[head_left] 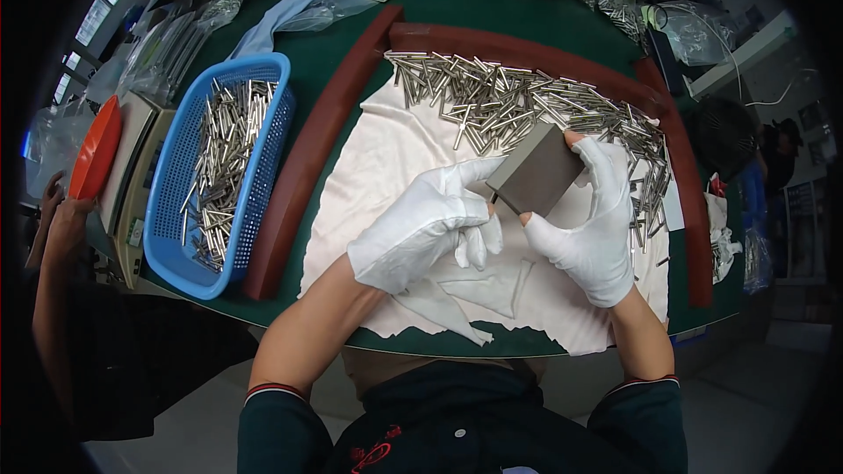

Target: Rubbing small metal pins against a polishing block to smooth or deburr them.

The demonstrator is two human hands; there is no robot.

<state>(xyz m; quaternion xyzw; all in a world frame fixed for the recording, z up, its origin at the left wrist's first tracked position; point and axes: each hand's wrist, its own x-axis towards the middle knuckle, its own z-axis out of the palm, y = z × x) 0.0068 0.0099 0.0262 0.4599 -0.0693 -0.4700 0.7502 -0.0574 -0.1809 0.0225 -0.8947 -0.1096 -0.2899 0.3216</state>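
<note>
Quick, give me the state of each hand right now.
Left hand: closed, fingers pinching the lower edge of the grey block.
Right hand: closed on the grey block, gripping its right side.

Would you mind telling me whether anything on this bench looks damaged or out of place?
The white cloth under the metal pins is torn and ragged along its near edge, with loose flaps below the left hand. The right hand has bare fingertips showing through its glove. The grey block and blue basket look fine.
</note>
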